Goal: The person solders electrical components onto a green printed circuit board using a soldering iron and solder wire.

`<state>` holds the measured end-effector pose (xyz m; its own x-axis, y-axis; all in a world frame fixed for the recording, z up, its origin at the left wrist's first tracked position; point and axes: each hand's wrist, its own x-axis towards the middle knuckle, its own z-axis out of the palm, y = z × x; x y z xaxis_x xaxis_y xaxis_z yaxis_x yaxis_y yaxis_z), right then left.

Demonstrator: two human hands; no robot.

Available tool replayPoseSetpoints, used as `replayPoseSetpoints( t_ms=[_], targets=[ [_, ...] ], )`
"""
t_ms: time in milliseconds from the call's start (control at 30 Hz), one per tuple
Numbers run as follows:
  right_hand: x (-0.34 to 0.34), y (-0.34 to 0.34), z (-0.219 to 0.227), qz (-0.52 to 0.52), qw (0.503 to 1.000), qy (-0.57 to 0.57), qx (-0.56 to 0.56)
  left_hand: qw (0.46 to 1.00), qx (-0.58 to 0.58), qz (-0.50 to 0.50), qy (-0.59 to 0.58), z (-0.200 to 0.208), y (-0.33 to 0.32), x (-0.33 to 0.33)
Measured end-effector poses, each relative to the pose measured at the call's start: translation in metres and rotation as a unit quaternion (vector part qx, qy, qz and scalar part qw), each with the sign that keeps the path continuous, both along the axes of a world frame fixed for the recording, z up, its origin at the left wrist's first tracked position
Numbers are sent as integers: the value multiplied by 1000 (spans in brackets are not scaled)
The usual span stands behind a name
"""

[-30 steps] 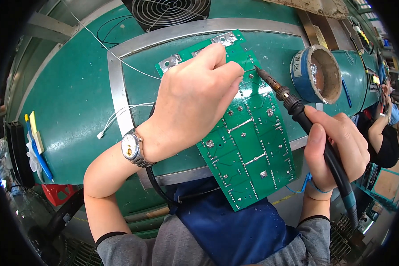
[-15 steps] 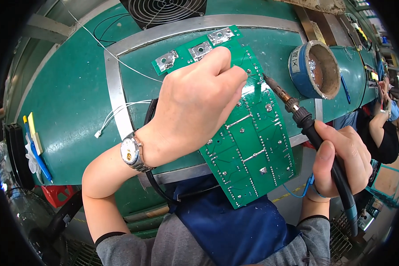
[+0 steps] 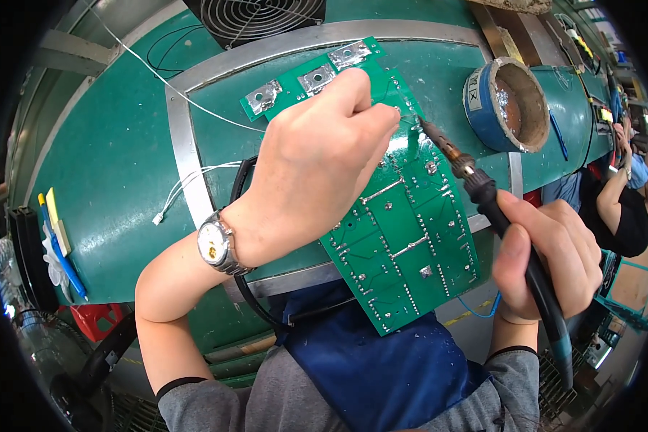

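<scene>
A green circuit board [image 3: 410, 223] lies solder side up before me, its near end reaching past the table's front edge over my lap. My left hand [image 3: 313, 162], a watch on its wrist, is above the board's far half with thumb and fingers pinched on thin solder wire [image 3: 219, 117]. That wire comes in from the far left, and a short end shows past the fingertips. In my right hand [image 3: 554, 255] is a soldering iron [image 3: 486, 194], held by its black handle. Its tip meets the board's right edge near the wire end. My left hand hides part of the board.
A round blue-sided pot [image 3: 489, 108] with solder bits inside stands right of the board. Beyond the board is a black fan [image 3: 259, 18]. White leads [image 3: 187, 191] and pens lie on the green table [image 3: 115, 201]. Another person's arm [image 3: 612, 198] shows far right.
The soldering iron and my right hand have shifted slightly left and away from me. The board has moved a little left in the picture. Both hands keep their hold.
</scene>
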<state>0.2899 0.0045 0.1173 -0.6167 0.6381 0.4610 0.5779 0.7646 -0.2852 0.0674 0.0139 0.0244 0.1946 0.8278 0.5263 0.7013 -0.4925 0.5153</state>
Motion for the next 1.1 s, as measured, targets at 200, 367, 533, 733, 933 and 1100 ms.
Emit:
replayPoseSetpoints(
  t_ms=[200, 367, 533, 733, 933, 1100],
  targets=[
    [15, -10, 2, -14, 1000, -4, -9, 998, -53, -11, -13, 8, -9, 3],
    [14, -10, -2, 17, 1000, 9, -22, 999, -42, -33, 2, 3, -10, 6],
    [5, -10, -7, 25, 1000, -4, -8, 998, -52, -37, 16, -3, -12, 7],
    [13, -15, 0, 9, 1000, -2, 1, 998, -35, -44, -25, 2, -10, 9],
    [28, -21, 3, 15, 1000, -10, -11, 999, -41, -34, 1, 10, -19, 9],
    [24, -23, 0, 20, 999, -3, -31, 998, -35, -57, 13, 3, -20, 13]
  ],
)
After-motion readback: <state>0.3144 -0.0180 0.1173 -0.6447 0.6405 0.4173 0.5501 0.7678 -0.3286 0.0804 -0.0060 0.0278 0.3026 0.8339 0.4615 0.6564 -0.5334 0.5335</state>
